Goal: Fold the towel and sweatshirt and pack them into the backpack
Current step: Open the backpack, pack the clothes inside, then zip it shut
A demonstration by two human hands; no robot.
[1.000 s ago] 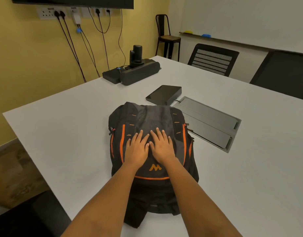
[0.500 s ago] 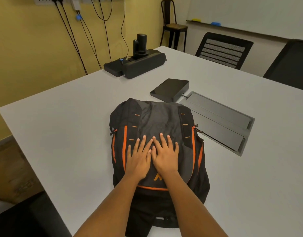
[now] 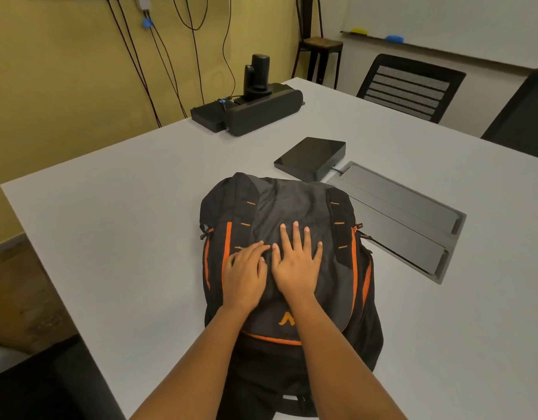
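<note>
Backpack (image 3: 292,204) flat on table (image 3: 110,237), long way pointing away. Left hand (image 3: 246,275), right hand (image 3: 295,265) rest on top, fingers open, holding nothing.

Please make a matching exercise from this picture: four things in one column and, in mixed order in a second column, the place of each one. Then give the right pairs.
Things
1. backpack
2. right hand
3. flat black box
4. black speaker bar

Places
a. at the table's far edge, near the yellow wall
b. flat on the backpack's front
c. lying on the white table, nearest the person
d. just beyond the backpack's top, beside the grey hatch

Pairs: 1-c, 2-b, 3-d, 4-a
</note>
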